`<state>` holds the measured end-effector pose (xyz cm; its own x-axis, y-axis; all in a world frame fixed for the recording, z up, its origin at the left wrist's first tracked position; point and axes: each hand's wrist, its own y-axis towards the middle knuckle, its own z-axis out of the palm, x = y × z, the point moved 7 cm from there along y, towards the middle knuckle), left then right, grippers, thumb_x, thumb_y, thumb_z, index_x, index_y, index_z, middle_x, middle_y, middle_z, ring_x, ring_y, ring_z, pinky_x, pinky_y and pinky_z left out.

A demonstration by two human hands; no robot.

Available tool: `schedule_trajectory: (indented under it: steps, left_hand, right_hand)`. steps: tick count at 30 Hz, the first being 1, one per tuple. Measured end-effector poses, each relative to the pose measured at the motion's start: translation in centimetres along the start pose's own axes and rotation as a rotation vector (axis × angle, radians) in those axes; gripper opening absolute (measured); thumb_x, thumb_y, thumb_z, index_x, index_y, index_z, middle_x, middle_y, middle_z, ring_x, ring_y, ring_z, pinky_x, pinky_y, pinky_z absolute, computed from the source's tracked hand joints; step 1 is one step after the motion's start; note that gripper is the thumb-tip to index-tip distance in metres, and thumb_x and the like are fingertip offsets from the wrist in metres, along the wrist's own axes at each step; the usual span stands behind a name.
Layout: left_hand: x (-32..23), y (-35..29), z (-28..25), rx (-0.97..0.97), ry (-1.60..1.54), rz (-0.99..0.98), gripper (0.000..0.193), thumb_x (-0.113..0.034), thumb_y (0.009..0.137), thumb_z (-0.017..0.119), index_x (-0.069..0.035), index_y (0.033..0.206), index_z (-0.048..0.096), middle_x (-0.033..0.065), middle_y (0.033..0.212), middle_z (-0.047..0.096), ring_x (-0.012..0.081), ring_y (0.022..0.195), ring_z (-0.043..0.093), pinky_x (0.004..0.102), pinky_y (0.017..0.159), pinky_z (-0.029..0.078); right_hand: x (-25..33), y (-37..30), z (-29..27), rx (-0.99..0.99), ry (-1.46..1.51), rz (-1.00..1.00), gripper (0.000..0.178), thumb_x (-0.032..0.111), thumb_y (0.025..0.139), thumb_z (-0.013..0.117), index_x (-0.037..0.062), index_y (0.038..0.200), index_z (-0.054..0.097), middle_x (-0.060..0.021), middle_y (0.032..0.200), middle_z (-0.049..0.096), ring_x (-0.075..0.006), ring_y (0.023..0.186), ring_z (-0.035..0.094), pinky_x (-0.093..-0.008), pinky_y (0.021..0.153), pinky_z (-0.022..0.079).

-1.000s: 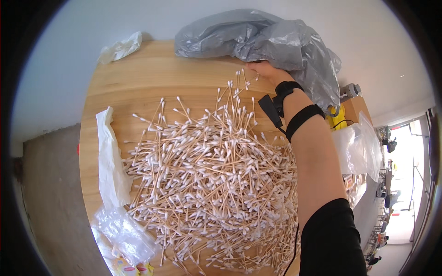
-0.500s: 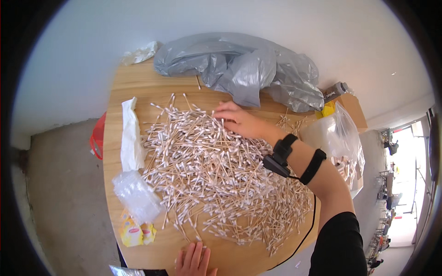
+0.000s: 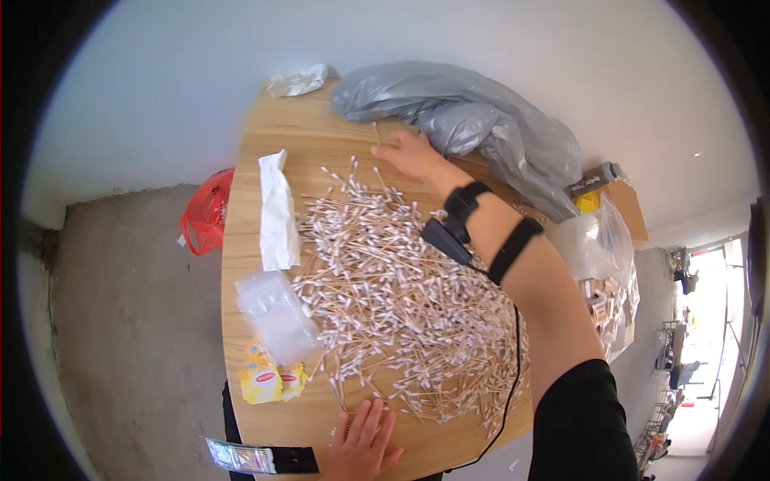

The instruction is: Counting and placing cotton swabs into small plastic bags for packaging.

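Note:
My right hand reaches past the far edge of a wide pile of cotton swabs on the wooden table. Its fingers are stretched out and somewhat blurred, close to a lone cotton swab; whether they touch it is unclear. Each swab has a thin wooden stick and white tips. My left hand lies at the table's near edge, fingers apart, with its fingertips close to a few stray swabs.
A crumpled grey plastic bag lies at the back. Along the left are a folded white tissue, clear plastic bags and yellow packaging pieces. A clear bag and cardboard box stand right. A red bag is beside the table.
My right hand has moved off the pile toward the lone swab near the grey bag. The view has shifted, showing more of my left hand and the red bag.

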<state>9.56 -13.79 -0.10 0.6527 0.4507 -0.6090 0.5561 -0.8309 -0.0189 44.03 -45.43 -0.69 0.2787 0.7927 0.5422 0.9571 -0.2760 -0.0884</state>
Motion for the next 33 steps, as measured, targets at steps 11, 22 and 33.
schedule_trajectory:
  steps: [11,22,33]
  left_hand:
    - [0.8,-0.3,1.8,0.009,0.104,0.032,0.068,-0.045,0.080,0.063,-0.008,0.134,0.048,0.0152,0.145,0.037,0.0298,0.135,0.034,0.0507,0.107,0.026]
    - [0.8,0.3,1.4,-0.029,0.085,0.060,0.069,-0.041,0.079,0.066,-0.005,0.135,0.046,0.0166,0.148,0.033,0.0310,0.137,0.030,0.0503,0.109,0.024]
    - [0.3,0.7,1.1,-0.058,0.117,0.050,0.068,-0.039,0.079,0.067,-0.004,0.133,0.045,0.0193,0.146,0.033,0.0359,0.137,0.029,0.0534,0.111,0.021]
  right_hand:
    - [7.5,-5.0,5.8,0.545,-0.089,-0.464,0.013,0.016,0.077,0.068,0.0056,0.085,0.068,-0.0064,0.082,0.063,-0.0158,0.069,0.061,-0.0311,0.062,0.048]
    - [5.6,-20.2,-2.6,0.297,-0.130,-0.435,0.016,0.016,0.077,0.070,0.0084,0.089,0.063,-0.0083,0.100,0.056,-0.0246,0.093,0.055,-0.0346,0.080,0.046]
    - [2.9,-30.5,-4.4,-0.166,0.090,-0.246,0.033,0.004,0.075,0.063,0.0124,0.107,0.061,-0.0100,0.107,0.050,-0.0281,0.089,0.059,-0.0382,0.074,0.050]
